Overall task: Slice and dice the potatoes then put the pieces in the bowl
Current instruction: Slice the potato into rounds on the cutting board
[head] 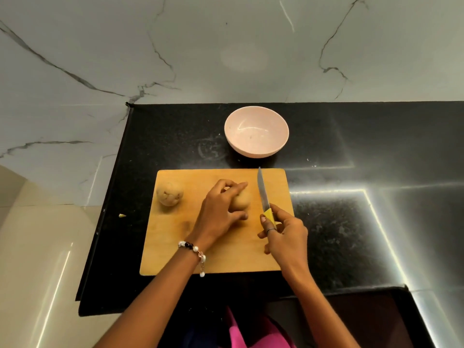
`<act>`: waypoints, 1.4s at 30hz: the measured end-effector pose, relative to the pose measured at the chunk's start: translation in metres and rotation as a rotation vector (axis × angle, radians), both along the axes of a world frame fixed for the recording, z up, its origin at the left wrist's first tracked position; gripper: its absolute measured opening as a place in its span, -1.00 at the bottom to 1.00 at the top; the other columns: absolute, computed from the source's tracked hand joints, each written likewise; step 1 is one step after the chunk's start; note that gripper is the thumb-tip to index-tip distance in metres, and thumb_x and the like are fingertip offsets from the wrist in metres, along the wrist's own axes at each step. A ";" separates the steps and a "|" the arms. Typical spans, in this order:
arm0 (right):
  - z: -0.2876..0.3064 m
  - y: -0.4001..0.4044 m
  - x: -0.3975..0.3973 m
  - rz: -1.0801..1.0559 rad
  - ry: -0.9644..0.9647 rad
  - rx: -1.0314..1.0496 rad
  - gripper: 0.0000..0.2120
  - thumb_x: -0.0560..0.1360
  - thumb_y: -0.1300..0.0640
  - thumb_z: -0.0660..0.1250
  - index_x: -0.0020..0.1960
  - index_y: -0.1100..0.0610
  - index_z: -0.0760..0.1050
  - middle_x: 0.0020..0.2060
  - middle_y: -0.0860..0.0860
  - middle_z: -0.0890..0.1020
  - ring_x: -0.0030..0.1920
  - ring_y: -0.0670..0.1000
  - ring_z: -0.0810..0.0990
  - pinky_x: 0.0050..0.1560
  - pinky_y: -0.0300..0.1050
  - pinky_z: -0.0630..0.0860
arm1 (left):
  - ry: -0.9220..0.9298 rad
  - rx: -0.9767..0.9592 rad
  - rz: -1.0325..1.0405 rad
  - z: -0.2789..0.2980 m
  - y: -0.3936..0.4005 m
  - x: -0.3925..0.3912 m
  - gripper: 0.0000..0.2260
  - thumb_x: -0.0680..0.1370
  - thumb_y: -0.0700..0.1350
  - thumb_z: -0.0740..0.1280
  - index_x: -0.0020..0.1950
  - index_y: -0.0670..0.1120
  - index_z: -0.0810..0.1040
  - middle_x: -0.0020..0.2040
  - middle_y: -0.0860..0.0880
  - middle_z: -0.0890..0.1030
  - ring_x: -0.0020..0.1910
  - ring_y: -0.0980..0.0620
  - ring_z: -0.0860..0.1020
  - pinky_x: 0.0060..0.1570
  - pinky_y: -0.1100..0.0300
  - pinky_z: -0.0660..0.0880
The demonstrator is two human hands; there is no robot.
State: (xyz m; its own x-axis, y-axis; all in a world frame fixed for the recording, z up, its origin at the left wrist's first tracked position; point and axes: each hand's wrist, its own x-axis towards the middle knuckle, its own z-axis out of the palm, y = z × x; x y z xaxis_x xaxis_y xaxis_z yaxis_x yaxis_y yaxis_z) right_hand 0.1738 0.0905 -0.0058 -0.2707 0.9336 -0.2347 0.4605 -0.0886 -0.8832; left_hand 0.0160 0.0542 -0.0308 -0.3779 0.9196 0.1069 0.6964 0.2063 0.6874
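On the wooden cutting board (175, 237) my left hand (221, 212) grips a whole potato (242, 200) near the board's middle, fingers curled over its top. Just to its right, my right hand (283, 234) holds a knife (263, 194) by its yellow handle, with the blade pointing away from me and clear of the potato. A second whole potato (169, 193) lies untouched at the board's left end. The pale pink bowl (256, 131) stands behind the board with nothing in it.
The board lies on a black speckled counter (339, 222) whose left edge drops to a pale floor. A small yellow scrap (122, 215) sits on the counter left of the board. A marble wall rises behind the bowl.
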 end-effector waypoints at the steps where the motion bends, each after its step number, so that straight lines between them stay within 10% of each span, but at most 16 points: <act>1: -0.001 -0.004 0.001 0.022 -0.049 0.072 -0.60 0.51 0.18 0.37 0.34 0.12 0.46 -0.17 0.09 0.68 -0.36 -0.09 0.63 -0.30 -0.10 0.60 | -0.010 0.010 0.006 -0.003 -0.001 0.003 -0.33 0.31 -0.10 0.56 0.38 0.05 0.42 0.19 0.05 0.45 0.13 0.14 0.42 0.09 0.40 0.34; 5: -0.001 -0.015 0.007 0.090 -0.144 0.231 -0.62 0.53 0.18 0.34 0.33 0.18 0.46 0.09 0.10 0.63 0.06 0.05 0.59 0.11 -0.03 0.52 | -0.083 0.051 0.016 -0.009 -0.005 0.007 -0.33 0.33 -0.12 0.55 0.40 0.01 0.41 0.24 0.04 0.46 0.19 0.18 0.39 0.18 0.49 0.29; 13: 0.010 -0.024 0.006 0.183 -0.201 0.323 -0.63 0.58 0.15 0.25 0.35 0.23 0.43 0.13 0.11 0.60 0.14 0.05 0.54 0.07 -0.26 0.38 | -0.199 0.010 -0.054 -0.006 -0.012 -0.006 -0.45 0.47 -0.10 0.43 0.43 -0.02 0.36 0.36 0.05 0.40 0.31 0.16 0.35 0.15 0.58 0.24; 42: -0.004 -0.047 -0.014 0.309 -0.603 0.446 -0.78 0.41 0.46 0.30 0.05 0.42 0.48 -0.34 0.24 0.56 -0.44 0.24 0.51 -0.43 -0.12 0.21 | -0.060 0.091 -0.069 -0.019 -0.013 -0.004 -0.52 0.48 -0.14 0.42 0.39 -0.14 0.42 0.36 -0.09 0.43 0.32 0.04 0.38 0.20 0.59 0.19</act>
